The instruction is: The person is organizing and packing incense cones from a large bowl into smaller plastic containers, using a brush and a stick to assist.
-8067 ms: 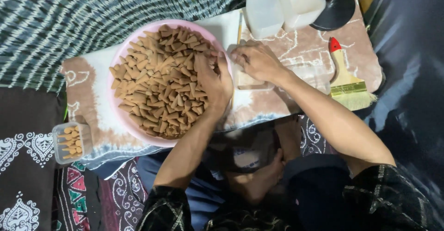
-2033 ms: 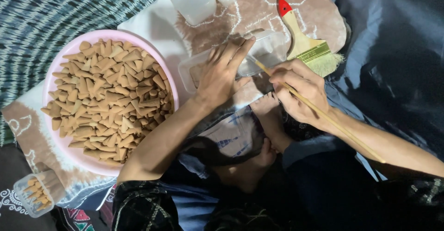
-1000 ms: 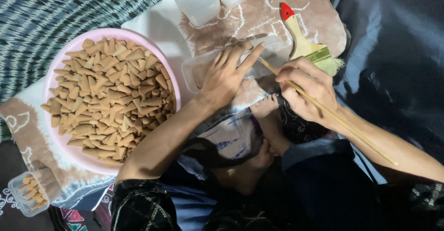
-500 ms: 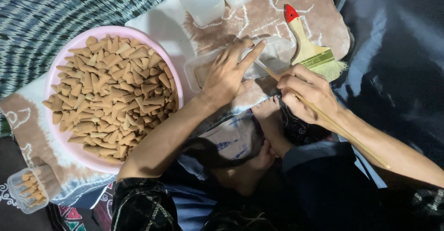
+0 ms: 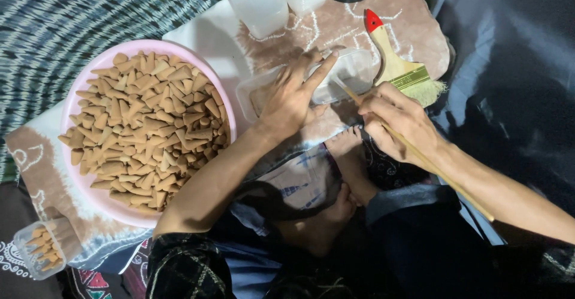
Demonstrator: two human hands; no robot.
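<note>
Left hand [image 5: 291,98] lay flat, fingers spread, on the clear rectangular plastic box [image 5: 350,71]. Right hand [image 5: 400,119] pinched a thin wooden stick [image 5: 419,150], its long axis slanting up-left, tip at the box's near edge by the left fingertips.

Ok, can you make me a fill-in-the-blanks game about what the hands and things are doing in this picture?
1. The brown cones are piled in a big round bowl whose colour is ____.
2. The right hand holds a thin wooden ____.
3. The left hand rests flat on a clear plastic ____.
4. The paintbrush on the cloth has a handle tip coloured ____.

Missing words: pink; stick; box; red
</note>
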